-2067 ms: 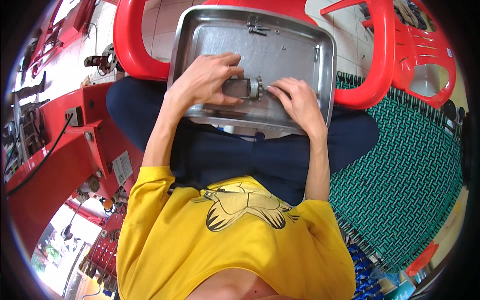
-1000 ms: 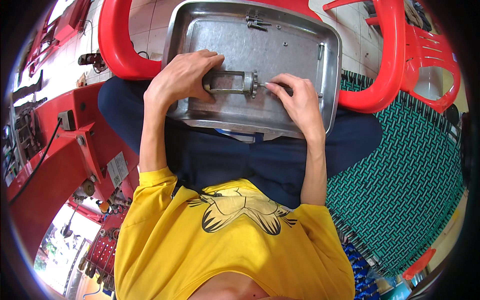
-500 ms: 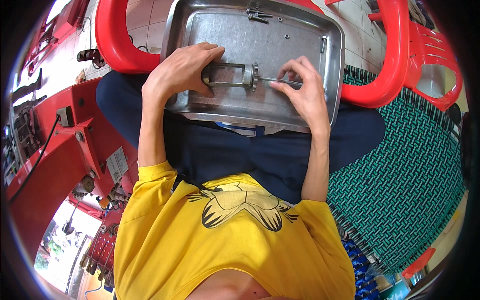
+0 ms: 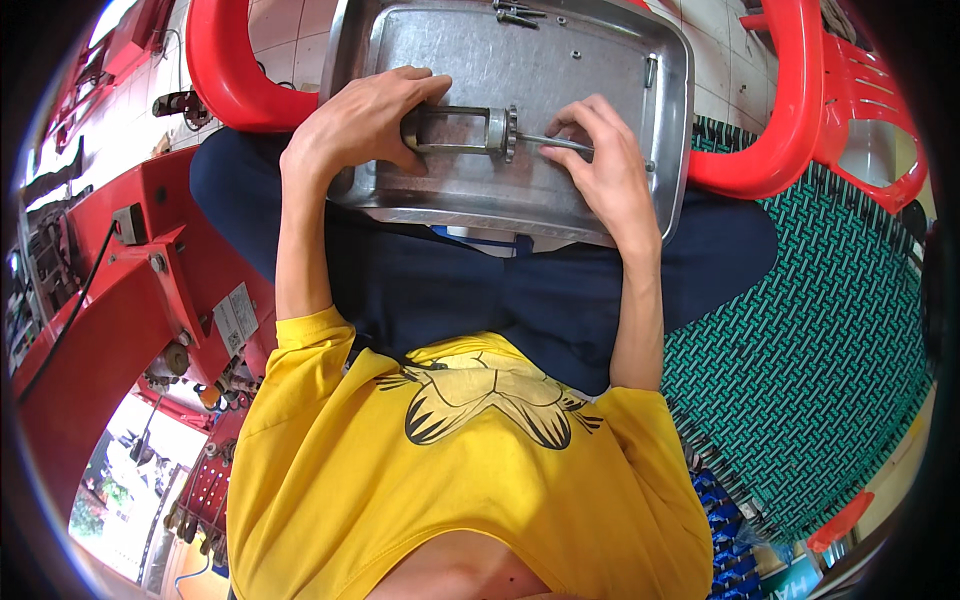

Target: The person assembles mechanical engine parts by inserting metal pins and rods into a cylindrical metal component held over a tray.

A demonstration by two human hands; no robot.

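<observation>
An open-sided metal frame (image 4: pixel 455 149) lies across a shallow metal tray (image 4: pixel 490 50), its toothed wheel (image 4: pixel 512 133) on the right end. It looks stiff and fairly heavy for its size, unlikely to bend or break, though any oil on the bare metal might make it slick; the solid left end or the collar behind the wheel seems the best place to hold, clear of the teeth. The left hand (image 4: pixel 365 120) has its grip clamped on that left end, fingers over the far side and thumb near, wrist bent inward. A slender metal rod (image 4: pixel 545 139), probably light and rigid, runs from the wheel's face into the right hand (image 4: pixel 605 155), whose thumb and fingertips are pinched together on it, forearm rising almost straight. Beyond, small bolts (image 4: pixel 517 16) and a nut (image 4: pixel 576 55) lie in the tray, which sits over crossed legs in navy trousers (image 4: pixel 430 300).
</observation>
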